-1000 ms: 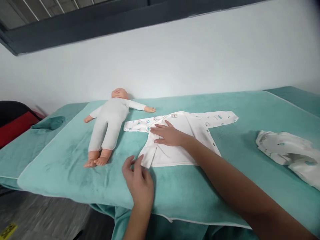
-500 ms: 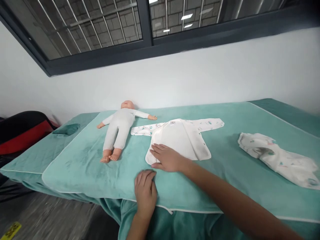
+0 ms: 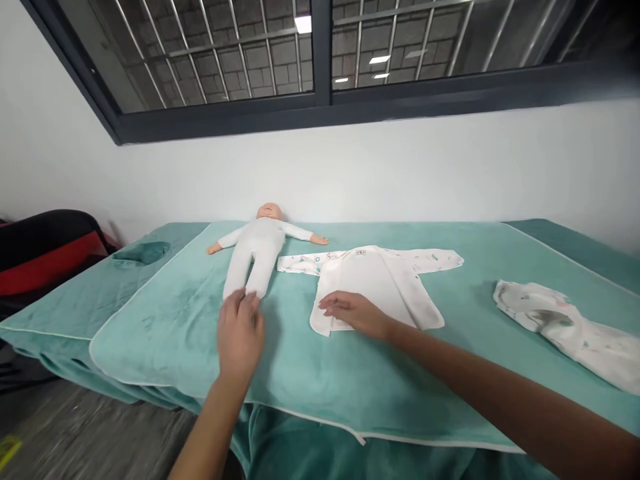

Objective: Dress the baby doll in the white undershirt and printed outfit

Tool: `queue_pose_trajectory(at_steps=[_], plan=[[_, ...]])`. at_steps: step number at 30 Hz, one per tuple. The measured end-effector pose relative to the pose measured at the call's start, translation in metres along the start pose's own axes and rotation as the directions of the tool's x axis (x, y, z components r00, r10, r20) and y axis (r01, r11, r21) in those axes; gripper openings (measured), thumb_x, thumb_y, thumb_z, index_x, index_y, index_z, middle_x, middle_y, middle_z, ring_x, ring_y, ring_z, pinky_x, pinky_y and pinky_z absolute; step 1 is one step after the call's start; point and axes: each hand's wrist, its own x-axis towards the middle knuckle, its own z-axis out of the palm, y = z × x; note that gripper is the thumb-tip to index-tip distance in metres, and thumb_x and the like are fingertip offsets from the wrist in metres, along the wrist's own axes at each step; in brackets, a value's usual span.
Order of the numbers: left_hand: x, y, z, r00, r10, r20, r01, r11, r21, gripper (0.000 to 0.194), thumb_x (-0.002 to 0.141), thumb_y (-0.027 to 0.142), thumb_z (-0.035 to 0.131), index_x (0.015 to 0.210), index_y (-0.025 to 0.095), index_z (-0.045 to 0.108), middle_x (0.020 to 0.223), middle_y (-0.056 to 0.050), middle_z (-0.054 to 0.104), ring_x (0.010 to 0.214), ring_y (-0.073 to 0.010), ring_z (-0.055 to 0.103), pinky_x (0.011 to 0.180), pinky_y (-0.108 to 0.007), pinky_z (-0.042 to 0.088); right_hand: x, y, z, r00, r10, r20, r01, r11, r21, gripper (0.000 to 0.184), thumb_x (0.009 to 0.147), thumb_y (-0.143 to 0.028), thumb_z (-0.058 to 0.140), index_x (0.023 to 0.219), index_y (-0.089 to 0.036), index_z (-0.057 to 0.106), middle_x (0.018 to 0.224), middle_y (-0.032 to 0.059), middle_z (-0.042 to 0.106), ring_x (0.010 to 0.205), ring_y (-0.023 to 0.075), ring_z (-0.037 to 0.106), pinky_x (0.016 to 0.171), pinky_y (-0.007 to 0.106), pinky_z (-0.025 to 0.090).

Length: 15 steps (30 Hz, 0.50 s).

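A white baby shirt [image 3: 375, 290] with small prints on its sleeves lies spread out on the green bed cover [image 3: 165, 320], its front laid open. My right hand [image 3: 357, 313] is over the shirt's lower left part, fingers loosely bent and holding nothing. Left of the shirt, a baby doll [image 3: 259, 247] in a white suit lies on its back with its arms out. My left hand [image 3: 241, 333] is at the doll's feet and hides them. Its fingers are apart and slightly curled; whether they touch the doll I cannot tell.
Another printed white garment [image 3: 565, 327] lies crumpled at the right. A black and red chair [image 3: 55, 253] stands at the left end of the bed. Behind the bed are a white wall and a dark-framed window [image 3: 323, 100] with bars.
My left hand has moved from beside the shirt's lower edge to the doll's feet. My right hand has lifted from pressing flat on the shirt. The view has tilted up.
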Motion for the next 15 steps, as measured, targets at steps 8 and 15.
queue_pose_trajectory(at_steps=[8, 15], plan=[[0.064, -0.029, 0.007, 0.816, -0.356, 0.455, 0.253, 0.928, 0.272, 0.042, 0.087, 0.048, 0.049, 0.116, 0.018, 0.058, 0.141, -0.020, 0.042, 0.110, -0.0351, 0.059, 0.081, -0.046, 0.052, 0.144, -0.005, 0.001, 0.963, -0.039, -0.268, -0.005, 0.986, -0.164, 0.045, 0.089, -0.041, 0.056, 0.130, -0.022, 0.053, 0.144, 0.0093, 0.054, 0.135, 0.0242, 0.048, 0.111, 0.042, 0.040], [0.091, -0.027, 0.019, 0.723, -0.441, 0.532, 0.226, 0.878, 0.421, 0.056, 0.084, 0.059, 0.050, 0.118, 0.016, 0.056, 0.118, -0.019, 0.051, 0.101, -0.0353, 0.061, 0.080, -0.046, 0.050, 0.317, -0.015, -0.011, 0.955, -0.005, -0.296, -0.092, 0.946, -0.312, 0.068, 0.091, -0.052, 0.055, 0.139, -0.007, 0.042, 0.150, 0.0217, 0.044, 0.142, 0.0357, 0.037, 0.117, 0.048, 0.030]])
